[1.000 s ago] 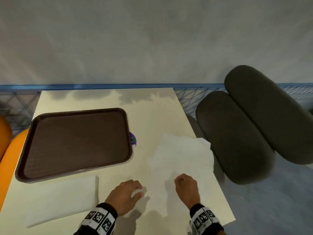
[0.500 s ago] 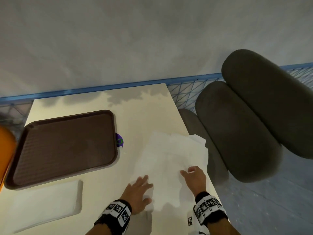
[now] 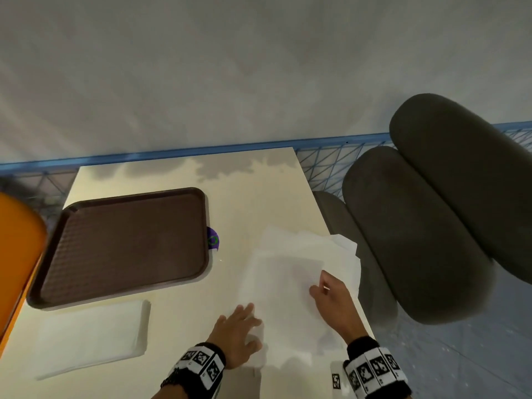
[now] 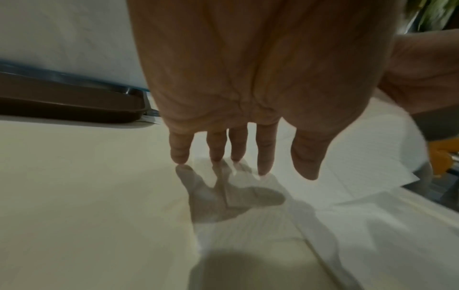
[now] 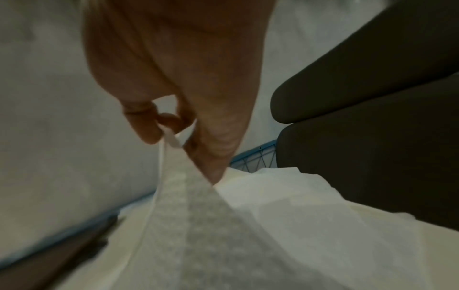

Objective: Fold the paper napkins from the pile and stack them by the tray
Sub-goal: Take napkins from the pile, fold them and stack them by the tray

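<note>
A loose pile of white paper napkins [image 3: 305, 251] lies at the table's right side. My right hand [image 3: 325, 286] pinches the corner of the top napkin [image 5: 174, 141] between thumb and forefinger and lifts it off the pile. My left hand [image 3: 244, 321] lies flat with straight fingers [image 4: 238, 149] on the near left part of that napkin [image 4: 248, 225]. A brown tray [image 3: 123, 243] sits at the left of the table. In front of it lies a stack of folded napkins [image 3: 92, 338].
The cream table [image 3: 178, 298] ends just right of the pile. Dark padded seat cushions [image 3: 417, 234] stand close beyond that edge. An orange seat [image 3: 17, 254] is at the far left. A purple sticker [image 3: 213, 241] peeks out by the tray's right rim.
My left hand went from a fist to flat on the napkin. My right hand moved away from me along the napkin, took its corner and raised it.
</note>
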The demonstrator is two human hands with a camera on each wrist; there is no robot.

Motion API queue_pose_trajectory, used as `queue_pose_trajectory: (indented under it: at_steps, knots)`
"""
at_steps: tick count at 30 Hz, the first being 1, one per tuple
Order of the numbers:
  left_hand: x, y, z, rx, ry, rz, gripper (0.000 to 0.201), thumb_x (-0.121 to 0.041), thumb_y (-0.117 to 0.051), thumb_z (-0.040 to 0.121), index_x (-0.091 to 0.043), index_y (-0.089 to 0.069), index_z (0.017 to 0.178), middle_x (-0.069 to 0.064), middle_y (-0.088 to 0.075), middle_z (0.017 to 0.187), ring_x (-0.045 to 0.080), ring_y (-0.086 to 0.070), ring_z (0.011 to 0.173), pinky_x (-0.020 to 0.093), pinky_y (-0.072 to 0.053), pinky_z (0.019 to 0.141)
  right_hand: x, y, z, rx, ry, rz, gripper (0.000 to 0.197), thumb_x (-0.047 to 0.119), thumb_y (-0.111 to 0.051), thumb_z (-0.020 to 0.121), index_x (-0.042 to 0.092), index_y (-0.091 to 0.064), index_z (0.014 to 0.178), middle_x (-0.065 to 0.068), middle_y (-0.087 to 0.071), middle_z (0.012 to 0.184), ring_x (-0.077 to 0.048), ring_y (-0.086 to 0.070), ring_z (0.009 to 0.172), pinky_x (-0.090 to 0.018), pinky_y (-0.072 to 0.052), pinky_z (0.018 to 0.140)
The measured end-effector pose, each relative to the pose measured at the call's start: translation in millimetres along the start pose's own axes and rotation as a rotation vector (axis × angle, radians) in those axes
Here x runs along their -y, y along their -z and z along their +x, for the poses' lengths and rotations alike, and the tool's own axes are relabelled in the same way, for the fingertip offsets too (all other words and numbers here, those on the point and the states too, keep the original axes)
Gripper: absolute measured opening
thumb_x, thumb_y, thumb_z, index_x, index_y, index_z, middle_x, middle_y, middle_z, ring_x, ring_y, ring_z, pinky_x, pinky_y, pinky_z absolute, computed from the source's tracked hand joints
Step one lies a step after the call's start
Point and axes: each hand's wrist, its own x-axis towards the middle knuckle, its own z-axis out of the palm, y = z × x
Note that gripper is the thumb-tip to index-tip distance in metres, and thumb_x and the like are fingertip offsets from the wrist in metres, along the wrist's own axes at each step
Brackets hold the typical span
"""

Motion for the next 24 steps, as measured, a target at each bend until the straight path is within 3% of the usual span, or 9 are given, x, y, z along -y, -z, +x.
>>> queue_pose_trajectory:
  at_steps: [1, 4, 7, 10, 14, 17, 20, 22, 24]
  knots:
    - [-1.1, 5.8, -3.1, 0.005, 0.009, -0.078, 0.069, -0.064, -0.05, 0.091, -0.032, -0.033, 0.151, -0.003, -0.01, 0.167, 0.016, -0.007, 0.154, 0.043, -0.01, 0.124, 12.4, 4.0, -5.1, 0.076, 0.002, 0.095, 0.011, 0.016, -0.058, 0.085, 0.011, -0.052, 0.077, -0.004, -0.056, 0.072, -0.019, -0.051, 0.069, -0.03, -0.044, 0.065]
    - [-1.7, 31.2, -17.7, -0.092, 0.015, -0.549, 0.116, -0.096, -0.056, 0.051, -0.033, -0.038, 0.146, -0.008, -0.038, 0.155, 0.011, -0.037, 0.141, 0.03, -0.03, 0.115, 50.8, 12.3, -23.4, 0.182, 0.013, 0.377, 0.016, 0.008, -0.052, 0.091, 0.006, -0.068, 0.096, -0.016, -0.069, 0.089, -0.024, -0.064, 0.08, -0.038, -0.053, 0.071]
    - [0.2, 62.4, -37.9, -0.178, -0.032, -1.057, 0.123, -0.08, -0.078, 0.046, -0.028, -0.035, 0.149, -0.005, -0.046, 0.149, 0.008, -0.044, 0.136, 0.029, -0.035, 0.11, 90.1, 16.5, -42.4, 0.31, 0.015, 0.637, 0.026, 0.003, -0.059, 0.082, 0.008, -0.074, 0.103, -0.02, -0.072, 0.099, -0.028, -0.068, 0.086, -0.038, -0.056, 0.074]
    - [9.5, 85.3, -55.6, -0.019, -0.139, -1.364, 0.109, -0.068, -0.084, 0.054, -0.023, -0.044, 0.144, -0.001, -0.062, 0.135, 0.01, -0.06, 0.122, 0.034, -0.041, 0.105, 117.3, 16.2, -55.9, 0.408, 0.042, 0.774, 0.041, 0.009, -0.068, 0.066, 0.004, -0.074, 0.106, -0.023, -0.071, 0.103, -0.031, -0.069, 0.087, -0.037, -0.057, 0.071]
    - [11.4, 96.0, -78.5, 0.143, -0.263, -1.455, 0.081, -0.044, -0.089, 0.068, -0.001, -0.059, 0.13, 0.012, -0.061, 0.111, 0.018, -0.064, 0.09, 0.032, -0.05, 0.084, 140.4, 17.6, -66.6, 0.378, 0.067, 0.841, 0.045, 0.011, -0.072, 0.061, 0.006, -0.076, 0.106, -0.022, -0.073, 0.109, -0.03, -0.072, 0.093, -0.034, -0.061, 0.075]
    - [13.0, 110.8, -99.9, 0.057, -0.279, -1.511, 0.064, -0.028, -0.094, 0.064, 0.005, -0.063, 0.109, 0.023, -0.063, 0.111, 0.026, -0.062, 0.093, 0.036, -0.053, 0.083, 144.0, 17.9, -71.1, 0.293, 0.022, 0.82, 0.045, 0.016, -0.082, 0.065, 0.011, -0.076, 0.11, -0.023, -0.069, 0.121, -0.031, -0.071, 0.099, -0.038, -0.06, 0.079]
    - [22.1, 134.9, -124.5, -0.083, -0.298, -1.486, 0.049, -0.015, -0.083, 0.077, 0.0, -0.067, 0.12, 0.024, -0.065, 0.125, 0.035, -0.064, 0.108, 0.043, -0.055, 0.092, 141.0, 12.0, -83.5, 0.322, -0.03, 0.764, 0.076, 0.042, -0.096, 0.053, 0.018, -0.071, 0.121, -0.017, -0.067, 0.128, -0.034, -0.068, 0.11, -0.047, -0.058, 0.083]
    - [30.4, 149.5, -142.5, -0.174, -0.301, -1.451, 0.037, -0.004, -0.073, 0.086, -0.003, -0.067, 0.122, 0.021, -0.068, 0.122, 0.035, -0.067, 0.109, 0.042, -0.057, 0.092, 141.6, 1.6, -93.4, 0.386, -0.04, 0.717, 0.072, 0.039, -0.095, 0.058, 0.015, -0.07, 0.121, -0.019, -0.067, 0.127, -0.039, -0.065, 0.115, -0.056, -0.054, 0.095]
    - [40.6, 160.5, -159.8, -0.277, -0.303, -1.383, 0.032, -0.008, -0.07, 0.088, -0.006, -0.068, 0.12, 0.02, -0.071, 0.118, 0.032, -0.069, 0.103, 0.039, -0.06, 0.085, 148.4, -12.7, -101.1, 0.361, -0.038, 0.67, 0.056, 0.031, -0.09, 0.063, 0.012, -0.074, 0.113, -0.022, -0.069, 0.121, -0.042, -0.067, 0.111, -0.061, -0.049, 0.101]
